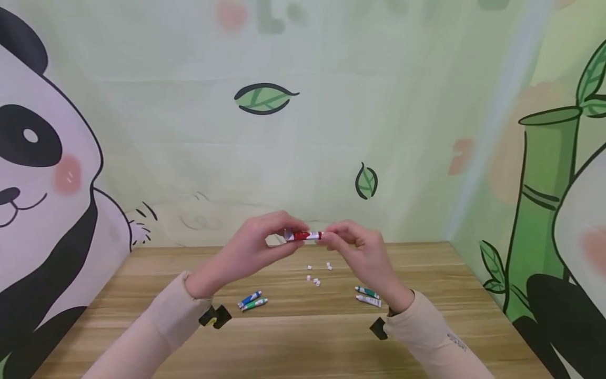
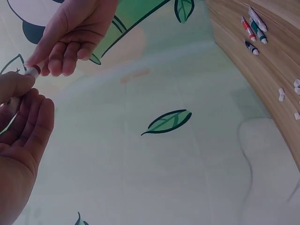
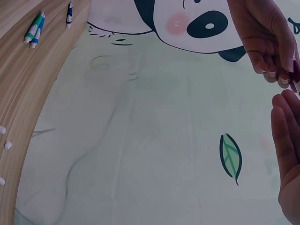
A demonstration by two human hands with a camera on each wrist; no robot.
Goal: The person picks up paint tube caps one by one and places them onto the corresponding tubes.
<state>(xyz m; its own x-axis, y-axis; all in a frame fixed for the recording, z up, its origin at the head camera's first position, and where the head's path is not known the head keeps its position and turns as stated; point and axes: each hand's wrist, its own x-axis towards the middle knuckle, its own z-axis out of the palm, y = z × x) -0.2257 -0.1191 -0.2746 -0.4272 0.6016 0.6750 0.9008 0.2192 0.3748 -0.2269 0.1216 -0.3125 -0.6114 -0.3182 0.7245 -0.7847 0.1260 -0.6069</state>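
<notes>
A small red-and-white paint tube (image 1: 305,236) is held level above the back of the table, in front of the wall. My left hand (image 1: 255,245) pinches its left part between thumb and fingers. At its right end, the thumb and index finger of my right hand (image 1: 364,250) grip the tip. In the left wrist view, the tube's end (image 2: 33,71) shows between the two hands, the rest covered by fingers. On the table below lie several small white caps (image 1: 316,282).
Blue (image 1: 250,299) and green (image 1: 254,305) tubes lie at the left of the wooden table (image 1: 303,342). A green tube (image 1: 366,291) and a white tube (image 1: 369,300) lie near the right wrist. A red tube (image 2: 248,29) shows too. Behind hangs a panda-printed backdrop (image 1: 303,131).
</notes>
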